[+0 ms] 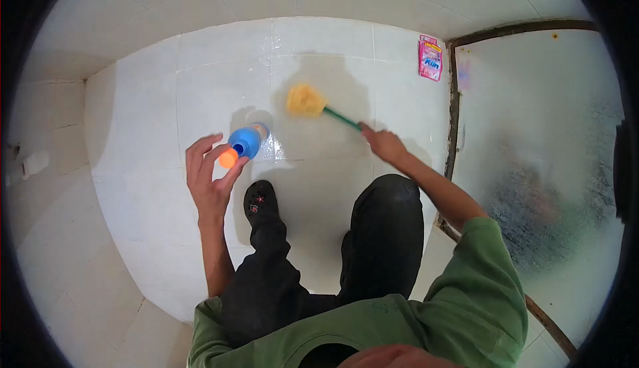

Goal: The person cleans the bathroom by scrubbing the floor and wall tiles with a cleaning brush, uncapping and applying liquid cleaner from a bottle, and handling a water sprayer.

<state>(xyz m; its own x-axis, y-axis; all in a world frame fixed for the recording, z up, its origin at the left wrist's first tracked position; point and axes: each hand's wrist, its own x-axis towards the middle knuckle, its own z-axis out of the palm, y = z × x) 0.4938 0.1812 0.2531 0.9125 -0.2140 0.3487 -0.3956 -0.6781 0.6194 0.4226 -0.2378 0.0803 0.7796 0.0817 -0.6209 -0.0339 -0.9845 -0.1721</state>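
head-worn view, facing down over lap toward floor

Soft shadows, wet-floor glare, curved dark edges.

On white tiled floor, left part: blue rounded plastic bottle; orange round plastic cap just left of its mouth, in left hand. Right of bottle: yellow fluffy brush head; thin green handle runs right and back into right hand. Black holed clog nearer person. Far right: pink rectangular packet, beside brown-framed frosted panel.
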